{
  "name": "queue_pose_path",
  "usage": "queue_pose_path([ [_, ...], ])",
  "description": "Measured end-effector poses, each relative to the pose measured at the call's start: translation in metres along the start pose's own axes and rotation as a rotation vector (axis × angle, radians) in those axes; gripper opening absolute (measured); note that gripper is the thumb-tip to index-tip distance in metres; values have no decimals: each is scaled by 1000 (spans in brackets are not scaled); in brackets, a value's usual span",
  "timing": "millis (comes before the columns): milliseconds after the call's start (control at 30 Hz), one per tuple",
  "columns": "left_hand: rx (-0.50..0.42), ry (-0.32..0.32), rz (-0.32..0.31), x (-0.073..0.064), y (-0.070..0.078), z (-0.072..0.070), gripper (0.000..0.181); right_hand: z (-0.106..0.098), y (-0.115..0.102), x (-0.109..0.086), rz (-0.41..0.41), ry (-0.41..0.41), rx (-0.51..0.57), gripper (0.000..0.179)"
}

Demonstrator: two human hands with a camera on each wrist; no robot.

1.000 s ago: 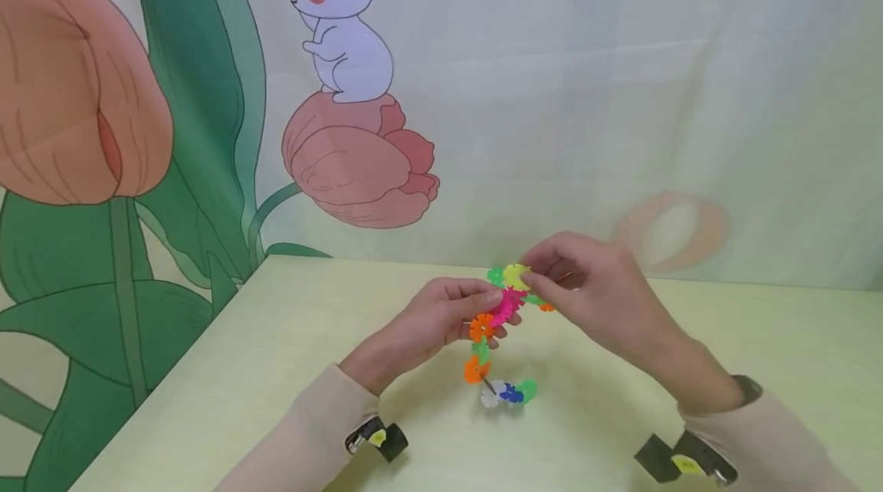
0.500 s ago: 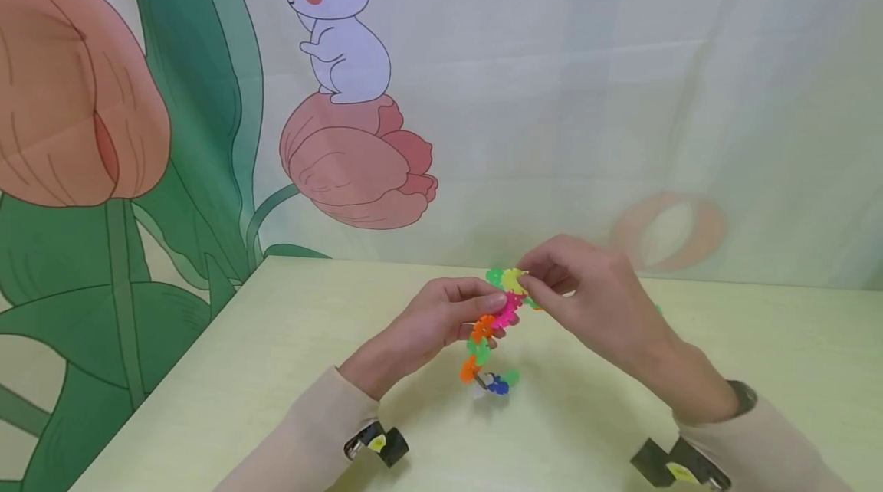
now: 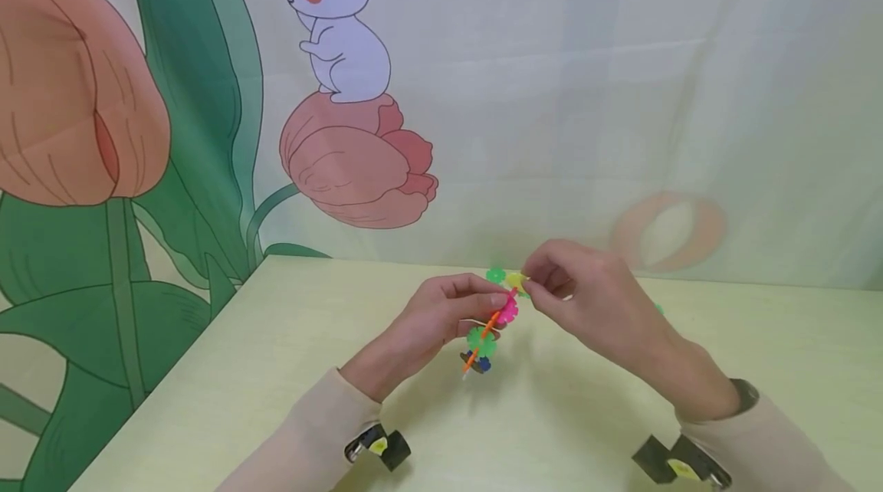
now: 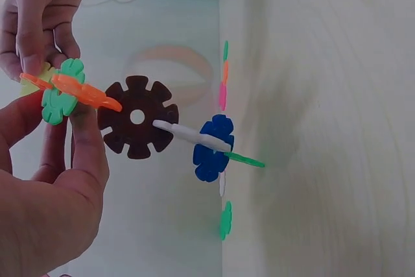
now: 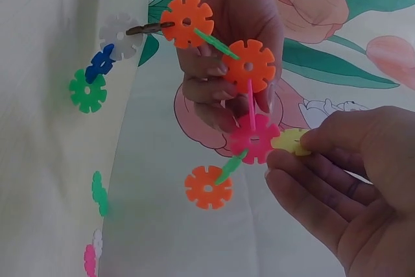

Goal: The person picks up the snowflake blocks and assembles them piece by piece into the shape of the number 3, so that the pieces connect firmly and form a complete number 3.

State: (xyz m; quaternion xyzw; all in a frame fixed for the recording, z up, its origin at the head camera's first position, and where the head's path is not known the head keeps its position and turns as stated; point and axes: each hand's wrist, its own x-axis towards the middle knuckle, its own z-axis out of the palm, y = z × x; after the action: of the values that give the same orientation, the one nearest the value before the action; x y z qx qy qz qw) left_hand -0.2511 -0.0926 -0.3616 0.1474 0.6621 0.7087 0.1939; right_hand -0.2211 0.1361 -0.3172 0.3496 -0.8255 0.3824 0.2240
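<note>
A chain of notched plastic snowflake discs hangs between the hands. My left hand [image 3: 444,316] pinches it at a pink disc [image 3: 509,309], thumb on top. My right hand [image 3: 586,285] pinches a yellow disc [image 5: 290,141] by its edge; its other edge meets a pink disc [image 5: 256,139] in the right wrist view. A short branch with a green disc [image 5: 231,167] and an orange disc [image 5: 208,187] hangs from that pink one. The chain's loose end runs through a brown disc [image 4: 137,117], a white disc [image 4: 193,136] and a blue disc [image 4: 213,148] to a green disc [image 4: 246,159].
Several loose discs lie in a row along the back of the pale table [image 3: 276,400], including a green disc [image 4: 225,220] and a pink disc [image 4: 222,96]. My right hand hides part of the row in the head view. Behind it hangs a printed curtain [image 3: 524,93].
The chain's dangling end has swung left and turned, so its lower discs now overlap edge-on in the head view. Both hands stay nearly in place, still holding the pink and yellow discs.
</note>
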Motion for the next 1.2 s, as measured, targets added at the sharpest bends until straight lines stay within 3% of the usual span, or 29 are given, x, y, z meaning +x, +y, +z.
queue_pose_path([
  [300, -14, 29, -3, 1, -3, 1, 22, -1, 4, -1, 12, -51, 35, 21],
  [767, -13, 38, -13, -1, -1, 0, 23, 5, 9, -2, -2, -38, 52, 22],
  [1200, -4, 17, -33, -1, -3, 0, 28, 6, 10, -3, -64, -13, 48, 22],
])
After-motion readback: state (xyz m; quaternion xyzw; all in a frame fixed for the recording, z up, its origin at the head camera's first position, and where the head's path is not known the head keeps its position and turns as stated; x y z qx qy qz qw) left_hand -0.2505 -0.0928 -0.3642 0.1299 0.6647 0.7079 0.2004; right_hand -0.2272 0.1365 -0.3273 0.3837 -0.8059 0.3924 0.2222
